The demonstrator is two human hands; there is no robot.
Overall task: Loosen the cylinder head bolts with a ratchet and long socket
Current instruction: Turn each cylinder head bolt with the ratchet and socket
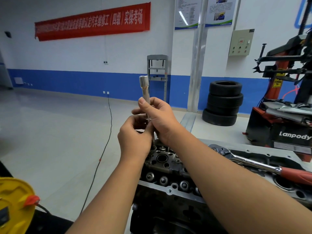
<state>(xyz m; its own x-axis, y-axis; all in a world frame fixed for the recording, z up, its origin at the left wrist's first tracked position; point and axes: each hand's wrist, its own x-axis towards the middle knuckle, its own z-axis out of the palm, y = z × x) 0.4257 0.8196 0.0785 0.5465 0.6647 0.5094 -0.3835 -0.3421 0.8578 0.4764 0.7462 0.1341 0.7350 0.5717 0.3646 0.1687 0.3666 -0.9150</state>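
Holding the long socket (145,92) upright above the engine's (168,168) far end, both hands (135,139) (160,119) clamped on it, we risk dropping it; the ratchet (253,163) lies right.

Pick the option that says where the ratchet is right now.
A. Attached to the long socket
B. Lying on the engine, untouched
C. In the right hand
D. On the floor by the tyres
B: the ratchet lies on the engine, while both hands hold the long socket upright.

Polished metal long socket (144,88), glossy chrome ratchet (243,159) (red handle), dull dark cylinder head (162,166)
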